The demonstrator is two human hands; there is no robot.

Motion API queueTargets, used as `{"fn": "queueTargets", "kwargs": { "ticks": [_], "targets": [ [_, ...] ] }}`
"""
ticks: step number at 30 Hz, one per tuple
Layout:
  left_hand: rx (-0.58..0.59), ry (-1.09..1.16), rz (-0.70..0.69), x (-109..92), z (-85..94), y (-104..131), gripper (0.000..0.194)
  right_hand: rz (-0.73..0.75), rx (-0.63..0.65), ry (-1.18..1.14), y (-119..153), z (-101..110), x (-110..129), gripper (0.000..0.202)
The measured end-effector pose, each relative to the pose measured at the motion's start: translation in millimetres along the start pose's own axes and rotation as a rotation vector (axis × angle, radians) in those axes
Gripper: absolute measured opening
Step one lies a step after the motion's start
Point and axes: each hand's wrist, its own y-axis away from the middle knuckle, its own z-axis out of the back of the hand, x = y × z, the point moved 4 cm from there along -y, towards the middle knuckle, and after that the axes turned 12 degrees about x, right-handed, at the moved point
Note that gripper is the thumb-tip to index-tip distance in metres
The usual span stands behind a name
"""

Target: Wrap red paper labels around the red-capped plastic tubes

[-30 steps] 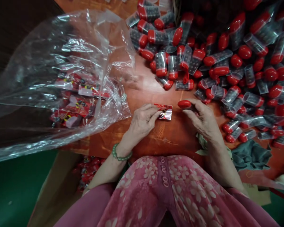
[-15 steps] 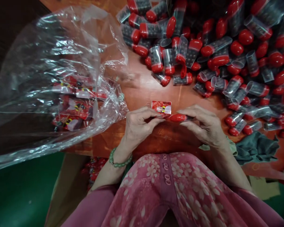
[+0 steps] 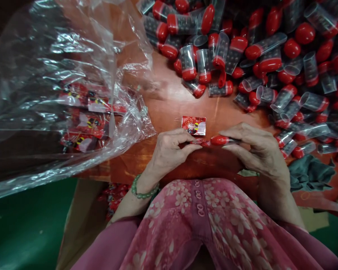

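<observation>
My left hand, with a green bead bracelet at the wrist, pinches a small red piece between thumb and fingers. To its right, my right hand grips the dark end of a red-capped container, whose cap points left. A narrow gap shows between the cap and the red piece. Just above my left fingertips lies a red printed card on the brown tabletop. The far end of the container is hidden by my right fingers.
Many clear tubes with red caps are heaped at the upper right. A clear plastic bag with red printed packets covers the left. A dark green cloth lies at the right edge. Red items fill a box below.
My right hand has moved right with the container, and a gap has opened between the cap and the red piece in my left hand. The whole view has shifted slightly.
</observation>
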Motion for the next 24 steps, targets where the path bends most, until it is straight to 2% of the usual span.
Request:
{"fn": "queueTargets", "kwargs": {
  "ticks": [6,14,17,21,24],
  "targets": [
    [0.045,0.047,0.021,4,-3.9,1,0.014,-0.047,0.12,0.054,-2,-10,1,0.024],
    [0.129,-0.212,-0.039,-3,-8.9,4,0.017,-0.196,0.371,0.399,-2,-21,1,0.022],
    [0.114,-0.244,-0.037,-5,-7.9,4,0.017,-0.195,0.359,0.359,0,-17,1,0.022],
    [0.036,-0.156,-0.036,-3,-3.8,4,0.019,-0.145,0.256,0.198,4,-4,2,0.022],
    [0.026,-0.121,-0.048,-2,-3.5,5,0.018,-0.13,0.226,0.159,7,0,5,0.022]
  ]
}}
